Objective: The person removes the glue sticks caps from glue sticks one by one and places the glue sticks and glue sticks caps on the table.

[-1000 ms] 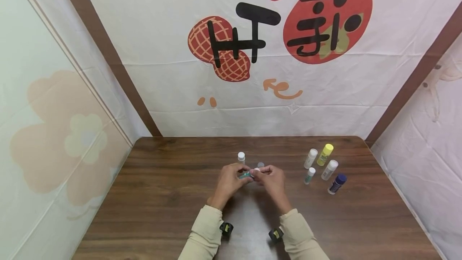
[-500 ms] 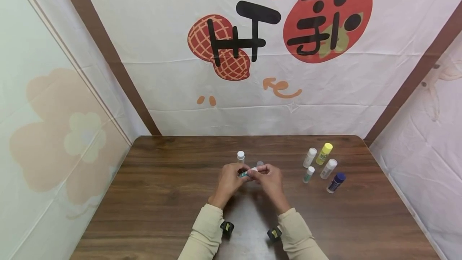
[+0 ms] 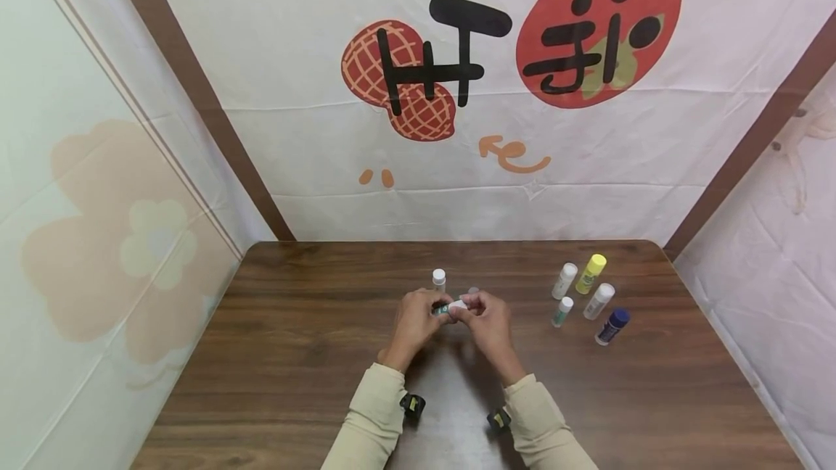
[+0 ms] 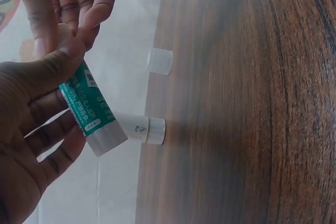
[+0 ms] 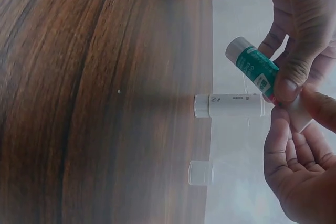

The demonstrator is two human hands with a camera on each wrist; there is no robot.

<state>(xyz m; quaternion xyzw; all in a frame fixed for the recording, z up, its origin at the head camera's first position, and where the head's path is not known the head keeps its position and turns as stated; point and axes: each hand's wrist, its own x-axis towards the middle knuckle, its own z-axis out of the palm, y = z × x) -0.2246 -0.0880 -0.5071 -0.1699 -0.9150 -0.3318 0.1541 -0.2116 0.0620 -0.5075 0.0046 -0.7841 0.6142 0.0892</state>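
Over the middle of the table, my left hand [image 3: 416, 321] grips a glue stick [image 4: 89, 103] with a green label and a pale grey base, held tilted. My right hand [image 3: 488, 325] pinches the white cap [image 5: 298, 115] at its other end between thumb and fingers. Both hands meet there, and fingers partly hide the joint between cap and body. Just beyond them a white glue stick [image 5: 236, 105] stands upright on the table. A short translucent cap [image 4: 160, 61] stands beside it, partly behind my right hand in the head view.
At the right of the wooden table [image 3: 294, 354] stands a group: two white glue sticks [image 3: 564, 281] [image 3: 599, 302], a yellow one [image 3: 591, 274], a small green one with a white cap [image 3: 562, 312] and a dark blue one [image 3: 612, 327]. A printed cloth [image 3: 313, 165] hangs behind the table.
Both hands stay nearly in place. The white cap shows more between the right fingers, which have shifted slightly around it. The standing glue sticks have not moved.
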